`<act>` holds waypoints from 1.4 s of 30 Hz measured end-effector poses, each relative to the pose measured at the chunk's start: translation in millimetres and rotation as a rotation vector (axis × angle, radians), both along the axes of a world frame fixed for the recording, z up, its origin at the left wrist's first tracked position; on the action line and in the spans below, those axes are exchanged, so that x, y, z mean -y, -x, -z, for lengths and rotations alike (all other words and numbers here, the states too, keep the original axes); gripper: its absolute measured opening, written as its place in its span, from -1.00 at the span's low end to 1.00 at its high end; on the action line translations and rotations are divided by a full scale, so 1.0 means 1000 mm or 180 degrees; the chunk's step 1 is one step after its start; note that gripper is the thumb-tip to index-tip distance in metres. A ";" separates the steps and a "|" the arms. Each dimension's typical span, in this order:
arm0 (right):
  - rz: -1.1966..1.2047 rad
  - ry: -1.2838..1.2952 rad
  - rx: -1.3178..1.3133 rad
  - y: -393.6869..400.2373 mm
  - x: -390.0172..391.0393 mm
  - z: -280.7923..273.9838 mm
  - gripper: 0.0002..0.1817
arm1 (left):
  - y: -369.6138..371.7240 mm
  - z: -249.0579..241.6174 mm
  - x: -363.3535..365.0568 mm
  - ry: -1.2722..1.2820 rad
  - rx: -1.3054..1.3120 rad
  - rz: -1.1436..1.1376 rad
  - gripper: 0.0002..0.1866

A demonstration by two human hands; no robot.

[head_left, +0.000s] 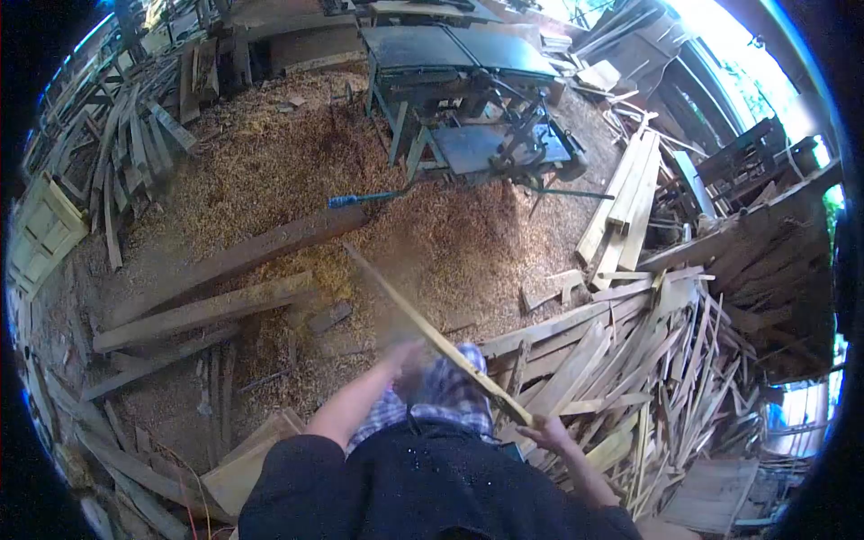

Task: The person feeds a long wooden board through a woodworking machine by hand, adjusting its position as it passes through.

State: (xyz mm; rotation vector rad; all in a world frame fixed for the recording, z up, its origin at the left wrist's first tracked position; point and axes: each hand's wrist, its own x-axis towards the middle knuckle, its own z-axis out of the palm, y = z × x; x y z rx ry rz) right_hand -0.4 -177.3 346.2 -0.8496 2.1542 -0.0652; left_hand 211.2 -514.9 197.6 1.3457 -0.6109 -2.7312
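Observation:
A long, narrow wooden strip (436, 340) slants across the front of my body, its far end up and to the left. My right hand (551, 436) is closed around its near end. My left hand (407, 358) is beside my plaid shorts, left of the strip and apart from it; motion smears its fingers, so whether they are open or closed does not show. Just to the right of the strip lies a heap of thin wood offcuts (630, 378).
A woodworking machine (459, 54) with a flat metal top stands ahead, a blue-handled bar (364, 198) sticking out from it. Sawdust and shavings (297, 144) cover the ground. Thick beams (207, 310) lie on the left. Pale planks (630, 193) are stacked at the right.

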 end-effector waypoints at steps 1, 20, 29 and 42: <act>-0.0001 0.0107 -0.0058 0.000 0.004 -0.004 -0.39 | 0.014 0.028 0.000 0.0112 0.0115 0.0181 -0.56; 0.1436 0.0313 -0.0054 -0.015 -0.015 -0.006 -0.48 | 0.240 0.079 -0.063 0.3078 0.2647 0.1556 -0.06; 0.2448 0.0960 0.0781 0.065 0.021 0.023 -0.48 | 0.372 0.131 -0.043 0.0938 0.1444 0.1094 -0.55; 0.3596 0.1021 0.1979 0.150 0.039 0.233 -0.49 | 0.458 0.308 0.026 0.1211 0.2116 0.2310 -0.68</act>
